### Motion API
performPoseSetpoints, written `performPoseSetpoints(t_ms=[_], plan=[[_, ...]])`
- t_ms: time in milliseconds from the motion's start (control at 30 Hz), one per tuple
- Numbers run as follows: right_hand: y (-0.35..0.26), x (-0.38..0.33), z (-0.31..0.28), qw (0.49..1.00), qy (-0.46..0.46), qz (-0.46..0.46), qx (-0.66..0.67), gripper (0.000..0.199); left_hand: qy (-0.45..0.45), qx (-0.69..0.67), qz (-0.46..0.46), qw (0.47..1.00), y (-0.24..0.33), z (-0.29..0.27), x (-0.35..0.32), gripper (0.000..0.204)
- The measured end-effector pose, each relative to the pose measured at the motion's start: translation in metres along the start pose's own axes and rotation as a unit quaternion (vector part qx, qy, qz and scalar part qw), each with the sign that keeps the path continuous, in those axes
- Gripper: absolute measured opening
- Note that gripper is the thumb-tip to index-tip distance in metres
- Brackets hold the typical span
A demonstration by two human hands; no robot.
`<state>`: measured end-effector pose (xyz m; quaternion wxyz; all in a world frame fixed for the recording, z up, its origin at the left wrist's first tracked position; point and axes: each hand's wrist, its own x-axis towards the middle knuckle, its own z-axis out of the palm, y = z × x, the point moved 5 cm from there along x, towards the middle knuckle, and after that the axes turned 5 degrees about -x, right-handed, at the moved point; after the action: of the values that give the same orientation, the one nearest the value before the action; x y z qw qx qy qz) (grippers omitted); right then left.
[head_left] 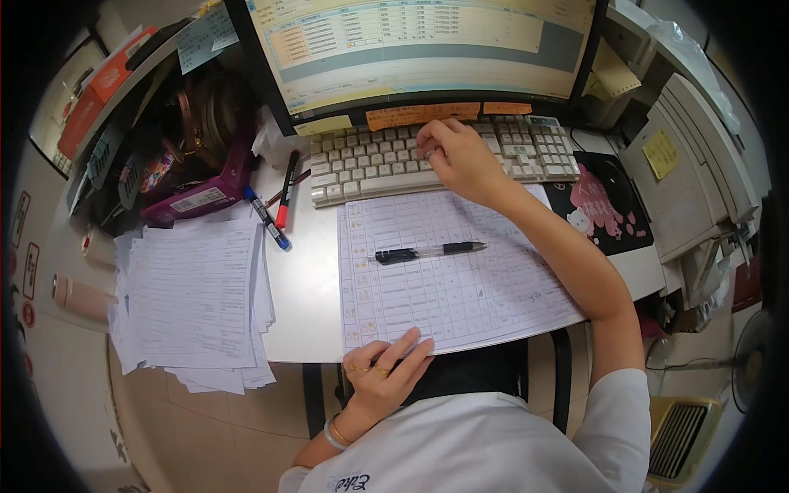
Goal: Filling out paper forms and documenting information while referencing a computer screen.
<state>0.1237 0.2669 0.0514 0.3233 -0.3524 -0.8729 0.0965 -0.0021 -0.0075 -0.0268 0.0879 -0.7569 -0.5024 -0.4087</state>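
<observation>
My right hand (463, 161) is over the white keyboard (378, 161), its fingers bent above the keys right of the middle and nothing in its grasp. At the near edge of the desk my left hand (388, 370) lies with spread fingertips touching the bottom of a printed table sheet (448, 308). Rings and bangles show on that hand and wrist. A black and clear pen (430, 251) lies across the sheet, clear of both hands. Behind the keyboard a monitor (427, 62) displays rows of a table.
Stacked papers (197, 296) overhang the desk's near left edge. A red-capped marker (288, 189) and a blue marker (265, 217) lie beside them, near a purple box (201, 193). To the right are a black and pink mouse pad (600, 204) and a printer (690, 156).
</observation>
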Motion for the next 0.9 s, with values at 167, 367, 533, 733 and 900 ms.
performPoseSetpoints(t_ms=[167,367,533,733,900], plan=[[-0.001,0.004,0.008,0.999,0.027,0.007,-0.041,0.024,0.007,0.016,0.005,1.0,-0.001,0.0,0.0,0.038],[-0.003,0.0,0.013,0.994,-0.003,-0.002,-0.109,0.03,0.007,0.015,0.008,1.0,-0.001,0.001,-0.001,0.037],[-0.024,-0.006,0.018,0.994,-0.057,-0.077,-0.06,0.026,0.005,0.015,0.005,1.0,-0.002,0.0,-0.002,0.037],[-0.009,-0.011,0.001,0.995,0.012,-0.054,-0.087,0.027,0.013,0.016,0.011,1.0,-0.001,0.001,-0.002,0.036],[-0.01,0.001,0.019,0.999,-0.007,-0.03,-0.044,0.032,0.012,0.021,0.013,1.0,-0.001,0.0,-0.001,0.036]])
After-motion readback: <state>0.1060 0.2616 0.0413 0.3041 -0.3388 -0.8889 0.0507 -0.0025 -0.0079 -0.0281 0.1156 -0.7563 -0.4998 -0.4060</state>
